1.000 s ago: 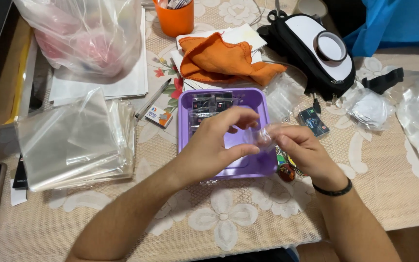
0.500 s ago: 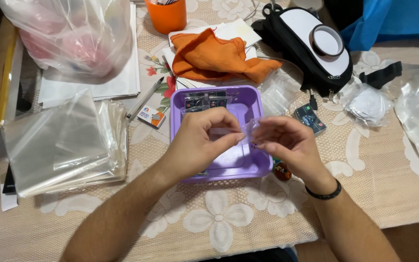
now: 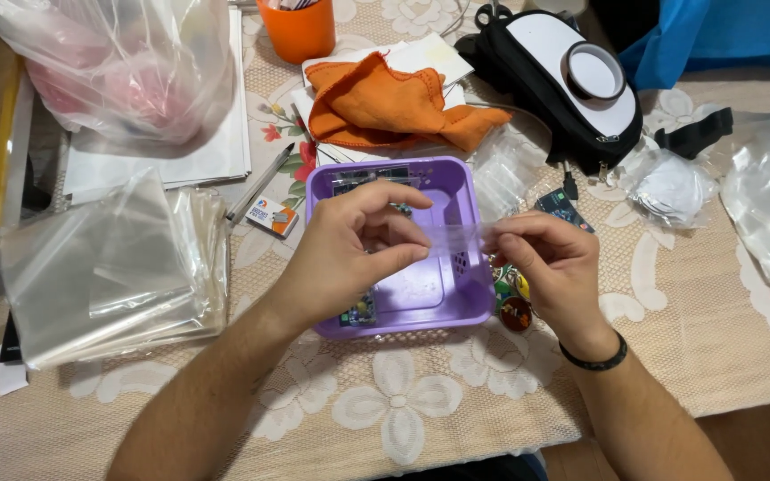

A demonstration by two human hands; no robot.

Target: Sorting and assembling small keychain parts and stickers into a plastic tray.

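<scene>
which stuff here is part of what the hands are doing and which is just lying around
In use:
left hand
right hand
small clear plastic bag, pinched between both hands
purple basket beneath them

Lying about:
orange cloth
orange cup
black and white pouch
pen
stack of clear bags

A home tabletop [image 3: 688, 356] used for small packing work: a lace floral cloth [image 3: 394, 410] covers it, with a stack of clear plastic bags [image 3: 109, 267], a purple basket [image 3: 461, 191], an orange cup [image 3: 300, 31] and an orange rag [image 3: 385, 102].
</scene>
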